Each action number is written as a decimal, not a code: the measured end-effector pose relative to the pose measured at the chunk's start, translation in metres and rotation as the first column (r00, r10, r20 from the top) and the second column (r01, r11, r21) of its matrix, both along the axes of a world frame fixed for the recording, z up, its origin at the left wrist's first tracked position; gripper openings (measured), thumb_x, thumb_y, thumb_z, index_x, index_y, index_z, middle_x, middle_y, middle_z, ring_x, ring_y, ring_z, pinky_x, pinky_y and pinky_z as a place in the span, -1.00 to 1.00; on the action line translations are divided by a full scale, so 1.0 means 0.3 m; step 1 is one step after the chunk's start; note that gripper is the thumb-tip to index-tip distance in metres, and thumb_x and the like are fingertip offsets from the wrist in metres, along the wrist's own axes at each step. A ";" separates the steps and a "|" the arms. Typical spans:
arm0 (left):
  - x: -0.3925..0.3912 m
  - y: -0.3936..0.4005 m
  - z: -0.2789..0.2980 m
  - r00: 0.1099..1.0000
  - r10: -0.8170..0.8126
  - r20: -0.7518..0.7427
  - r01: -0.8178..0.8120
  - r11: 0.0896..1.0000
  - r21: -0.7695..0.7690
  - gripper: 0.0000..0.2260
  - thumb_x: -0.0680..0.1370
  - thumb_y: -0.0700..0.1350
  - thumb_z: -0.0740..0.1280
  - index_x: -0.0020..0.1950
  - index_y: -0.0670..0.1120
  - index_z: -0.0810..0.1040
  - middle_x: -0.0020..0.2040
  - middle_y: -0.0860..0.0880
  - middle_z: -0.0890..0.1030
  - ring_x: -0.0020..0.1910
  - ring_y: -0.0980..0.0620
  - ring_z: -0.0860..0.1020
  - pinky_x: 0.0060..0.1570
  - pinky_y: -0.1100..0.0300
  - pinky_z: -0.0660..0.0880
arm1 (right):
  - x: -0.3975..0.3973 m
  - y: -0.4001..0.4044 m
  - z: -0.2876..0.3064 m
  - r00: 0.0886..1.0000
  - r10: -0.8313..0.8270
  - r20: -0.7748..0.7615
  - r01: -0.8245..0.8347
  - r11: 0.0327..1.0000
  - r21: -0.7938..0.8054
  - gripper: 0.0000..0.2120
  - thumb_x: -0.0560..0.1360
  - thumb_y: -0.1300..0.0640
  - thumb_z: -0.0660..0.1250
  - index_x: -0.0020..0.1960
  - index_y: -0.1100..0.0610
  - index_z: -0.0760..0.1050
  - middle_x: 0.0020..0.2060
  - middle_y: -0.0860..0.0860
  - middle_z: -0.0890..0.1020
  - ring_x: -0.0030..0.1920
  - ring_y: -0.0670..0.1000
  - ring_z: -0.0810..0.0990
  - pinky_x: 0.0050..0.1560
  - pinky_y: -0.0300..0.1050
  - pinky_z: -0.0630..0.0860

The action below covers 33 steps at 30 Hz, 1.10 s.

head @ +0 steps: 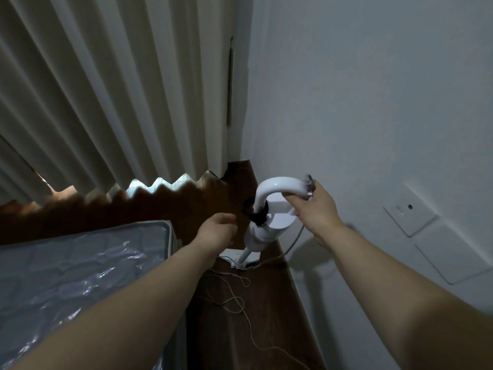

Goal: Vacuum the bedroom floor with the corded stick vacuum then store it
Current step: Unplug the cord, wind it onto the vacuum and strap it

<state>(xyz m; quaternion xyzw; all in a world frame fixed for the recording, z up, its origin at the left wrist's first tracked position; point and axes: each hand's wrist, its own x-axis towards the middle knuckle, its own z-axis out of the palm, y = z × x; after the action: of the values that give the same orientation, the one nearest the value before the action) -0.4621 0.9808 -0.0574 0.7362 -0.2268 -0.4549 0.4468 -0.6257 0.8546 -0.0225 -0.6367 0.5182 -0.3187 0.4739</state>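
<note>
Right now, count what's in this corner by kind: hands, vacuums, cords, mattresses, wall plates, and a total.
Hands: 2, left and right, the right one on the grip
Vacuum: 1
Cord: 1, loose on the floor
Mattress: 1
Wall plates: 2, upper and lower
Total: 7

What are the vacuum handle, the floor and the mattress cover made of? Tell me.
Vacuum handle: glossy white plastic by its smooth, moulded curve. Floor: dark brown, probably wood or laminate; grain is unclear. Mattress cover: clear plastic film, wrinkled with bright glints.
</note>
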 end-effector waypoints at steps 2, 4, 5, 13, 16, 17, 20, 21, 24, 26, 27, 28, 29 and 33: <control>-0.012 -0.054 0.006 0.994 -0.105 -0.029 0.105 0.994 -0.013 -0.61 0.57 -0.27 0.26 0.41 -0.11 0.39 0.26 -0.13 0.52 0.14 -0.09 0.51 0.08 0.07 0.50 | 0.023 -0.029 -0.007 1.000 -0.022 0.012 0.022 1.000 0.005 -0.49 0.37 -0.01 0.50 0.26 0.07 0.45 -0.04 -0.02 0.59 -0.05 0.08 0.60 0.06 0.00 0.54; -0.023 -0.105 0.012 0.984 -0.162 -0.072 0.162 0.987 -0.014 -0.64 0.56 -0.27 0.27 0.36 -0.13 0.45 0.20 -0.20 0.56 0.14 -0.17 0.54 0.17 -0.08 0.52 | 0.039 -0.048 -0.010 0.999 -0.036 0.007 0.036 0.999 -0.002 -0.48 0.36 -0.02 0.51 0.26 0.07 0.47 -0.06 -0.03 0.60 -0.07 0.07 0.61 0.04 -0.03 0.55; -0.028 -0.121 0.011 0.986 -0.142 -0.084 0.140 0.990 -0.022 -0.68 0.55 -0.28 0.29 0.31 -0.15 0.49 0.17 -0.23 0.58 0.13 -0.20 0.55 0.20 -0.14 0.50 | 0.043 -0.053 -0.009 0.999 -0.040 0.003 0.040 0.999 -0.010 -0.51 0.36 -0.04 0.50 0.23 0.06 0.48 -0.10 -0.06 0.60 -0.10 0.04 0.60 -0.02 -0.06 0.55; -0.026 -0.191 0.029 0.993 0.025 -0.115 -0.042 0.987 -0.156 -0.54 0.52 -0.37 0.29 0.40 -0.10 0.39 0.21 -0.06 0.54 0.25 -0.10 0.49 0.30 -0.01 0.45 | 0.044 -0.076 0.005 0.997 -0.075 -0.016 0.075 0.997 -0.006 -0.59 0.40 -0.04 0.47 0.18 0.01 0.46 -0.20 -0.10 0.56 -0.17 0.02 0.59 -0.26 -0.24 0.43; -0.019 -0.193 0.025 0.999 0.003 -0.051 -0.011 0.989 -0.149 -0.53 0.53 -0.31 0.33 0.41 -0.09 0.35 0.13 0.01 0.54 0.20 -0.02 0.49 0.17 0.16 0.46 | 0.050 -0.069 0.007 0.998 -0.068 -0.016 0.068 0.998 0.011 -0.65 0.40 -0.04 0.47 0.11 0.00 0.44 -0.22 -0.07 0.56 -0.20 0.01 0.55 -0.33 -0.26 0.38; -0.018 -0.193 0.024 1.000 -0.009 -0.025 0.006 0.989 -0.148 -0.52 0.52 -0.30 0.33 0.42 -0.07 0.34 0.09 0.05 0.52 0.16 0.02 0.48 0.08 0.22 0.46 | 0.050 -0.067 0.006 0.997 -0.070 -0.013 0.070 0.997 0.016 -0.67 0.41 -0.04 0.46 0.09 -0.01 0.44 -0.22 -0.04 0.56 -0.20 0.02 0.54 -0.33 -0.25 0.38; -0.013 -0.191 0.019 1.000 -0.024 0.001 0.024 0.992 -0.124 -0.50 0.49 -0.32 0.34 0.40 -0.07 0.34 0.02 0.09 0.52 0.11 0.04 0.47 -0.15 0.34 0.41 | 0.052 -0.064 0.004 0.996 -0.084 -0.008 0.084 0.996 0.020 -0.70 0.40 -0.03 0.46 0.06 0.01 0.46 -0.21 -0.03 0.56 -0.20 0.03 0.55 -0.34 -0.24 0.38; -0.012 -0.194 0.017 1.000 -0.027 -0.002 0.026 0.993 -0.114 -0.51 0.48 -0.33 0.34 0.38 -0.08 0.35 -0.01 0.09 0.53 0.11 0.02 0.48 -0.16 0.33 0.41 | 0.053 -0.064 0.004 0.996 -0.091 -0.007 0.091 0.996 0.022 -0.71 0.40 -0.03 0.46 0.05 0.01 0.46 -0.22 -0.04 0.56 -0.20 0.02 0.55 -0.33 -0.24 0.38; -0.019 -0.205 0.014 0.999 -0.042 -0.010 0.041 0.995 -0.090 -0.53 0.47 -0.34 0.33 0.36 -0.11 0.37 0.04 0.05 0.55 0.09 0.01 0.47 -0.10 0.27 0.40 | 0.045 -0.070 0.003 0.994 -0.111 -0.003 0.111 0.993 0.033 -0.72 0.40 -0.03 0.46 0.04 -0.02 0.45 -0.22 -0.06 0.56 -0.22 0.00 0.54 -0.34 -0.25 0.38; -0.016 -0.210 0.016 0.999 -0.052 0.003 0.052 0.995 -0.083 -0.53 0.47 -0.33 0.33 0.36 -0.11 0.38 0.07 0.02 0.55 0.09 0.01 0.47 -0.03 0.21 0.40 | 0.036 -0.074 0.004 0.994 -0.108 -0.009 0.108 0.993 0.040 -0.71 0.40 -0.04 0.46 0.05 -0.02 0.46 -0.24 -0.08 0.55 -0.23 -0.02 0.54 -0.34 -0.26 0.37; -0.013 -0.213 0.018 0.997 -0.072 0.022 0.073 0.995 -0.073 -0.52 0.46 -0.32 0.34 0.37 -0.12 0.37 0.05 0.03 0.55 0.08 0.01 0.47 -0.02 0.21 0.40 | 0.029 -0.074 0.003 0.994 -0.106 -0.014 0.106 0.993 0.044 -0.71 0.40 -0.04 0.45 0.04 -0.02 0.46 -0.26 -0.09 0.55 -0.24 -0.03 0.54 -0.34 -0.26 0.37; -0.009 -0.212 0.022 0.994 -0.100 0.047 0.103 0.993 -0.057 -0.49 0.46 -0.31 0.35 0.39 -0.11 0.35 0.04 0.04 0.54 0.08 0.01 0.47 -0.03 0.21 0.40 | 0.023 -0.073 0.003 0.995 -0.100 -0.020 0.101 0.994 0.046 -0.72 0.40 -0.03 0.45 0.04 -0.02 0.46 -0.26 -0.10 0.55 -0.24 -0.03 0.55 -0.35 -0.27 0.37; -0.004 -0.211 0.029 0.988 -0.134 0.072 0.137 0.990 -0.041 -0.45 0.46 -0.29 0.36 0.43 -0.11 0.31 0.06 0.03 0.53 0.05 0.03 0.48 -0.06 0.22 0.41 | 0.021 -0.072 0.003 0.995 -0.092 -0.028 0.093 0.994 0.048 -0.73 0.41 -0.02 0.45 0.04 -0.02 0.46 -0.26 -0.09 0.56 -0.23 -0.02 0.56 -0.35 -0.27 0.38; -0.016 -0.189 0.082 0.940 -0.208 0.271 0.211 0.977 0.017 -0.27 0.47 -0.17 0.41 0.54 -0.02 0.11 0.32 -0.09 0.39 0.18 -0.07 0.49 0.02 0.14 0.53 | 0.022 -0.045 0.009 0.998 -0.055 -0.040 0.058 0.995 0.082 -0.73 0.43 0.00 0.44 0.05 -0.03 0.42 -0.20 -0.01 0.57 -0.17 0.01 0.56 -0.31 -0.25 0.39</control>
<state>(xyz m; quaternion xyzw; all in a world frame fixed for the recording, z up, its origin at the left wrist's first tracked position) -0.4668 0.9241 -0.0329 0.7603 -0.3656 -0.3934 0.3653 -0.6192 0.8410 -0.0198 -0.6074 0.5577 -0.2980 0.4808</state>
